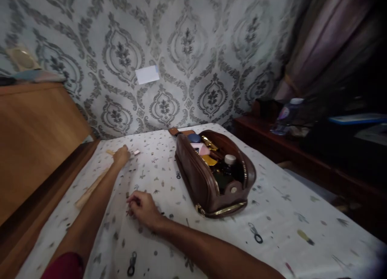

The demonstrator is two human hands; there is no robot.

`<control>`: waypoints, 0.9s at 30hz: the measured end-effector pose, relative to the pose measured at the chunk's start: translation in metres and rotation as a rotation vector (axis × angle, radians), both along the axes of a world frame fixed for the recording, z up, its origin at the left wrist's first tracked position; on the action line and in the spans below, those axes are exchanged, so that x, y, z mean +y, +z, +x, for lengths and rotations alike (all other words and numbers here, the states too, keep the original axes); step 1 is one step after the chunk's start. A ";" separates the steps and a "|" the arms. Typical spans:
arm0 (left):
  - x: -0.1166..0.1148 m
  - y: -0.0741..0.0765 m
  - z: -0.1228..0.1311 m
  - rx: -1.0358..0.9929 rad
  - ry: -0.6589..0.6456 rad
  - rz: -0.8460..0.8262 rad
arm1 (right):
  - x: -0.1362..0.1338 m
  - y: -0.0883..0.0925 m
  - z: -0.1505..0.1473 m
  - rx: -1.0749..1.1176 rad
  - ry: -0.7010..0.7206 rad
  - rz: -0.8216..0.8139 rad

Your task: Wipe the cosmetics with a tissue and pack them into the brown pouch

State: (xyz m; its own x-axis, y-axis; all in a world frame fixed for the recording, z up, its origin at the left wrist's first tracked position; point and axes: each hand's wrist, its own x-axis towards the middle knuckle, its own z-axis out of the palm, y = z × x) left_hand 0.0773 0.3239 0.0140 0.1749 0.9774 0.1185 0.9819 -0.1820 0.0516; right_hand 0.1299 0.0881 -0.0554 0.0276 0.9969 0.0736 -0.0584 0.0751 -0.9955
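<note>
My left hand (pixel 121 156) reaches far over the patterned white sheet, its fingers closed down on the surface. A small pale pink and white piece (pixel 136 152) shows just right of its fingers, and a thin yellowish piece (pixel 110 152) on the left side. Whether these are one item in the grip, I cannot make out. Nearer to me, my right hand (pixel 144 206) is low over the sheet with loosely bent fingers, nothing visible in them. To its right stands a brown leather toiletry bag (pixel 193 178), unzipped, holding a white-capped bottle (pixel 230 160), a blue round item (pixel 194 138) and gold packets (pixel 209 143).
A long beige strip (pixel 90 190) lies beside my left forearm. The wooden bed board (pixel 39 138) rises on the left. At the right, a dark red table (pixel 250 128) carries a clear plastic bottle (pixel 287 115). The patterned wall (pixel 187 69) closes off the back.
</note>
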 end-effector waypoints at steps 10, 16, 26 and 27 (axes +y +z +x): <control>0.008 -0.001 0.008 0.091 -0.065 -0.056 | -0.003 0.004 -0.002 -0.034 0.029 0.041; -0.025 -0.014 0.028 0.147 -0.353 -0.034 | 0.002 -0.003 -0.003 -0.019 -0.007 0.026; -0.093 -0.016 0.008 0.045 -0.550 0.035 | -0.007 0.006 0.019 -0.095 -0.174 0.107; -0.101 -0.015 0.005 0.018 -0.568 0.035 | -0.009 0.006 0.026 -0.108 -0.225 0.118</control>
State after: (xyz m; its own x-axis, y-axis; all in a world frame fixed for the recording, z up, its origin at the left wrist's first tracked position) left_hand 0.0824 0.2225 -0.0014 0.6745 0.7246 0.1416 0.7298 -0.6833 0.0204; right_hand 0.1563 0.0789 -0.0491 0.2335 0.9508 0.2036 0.0792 0.1901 -0.9786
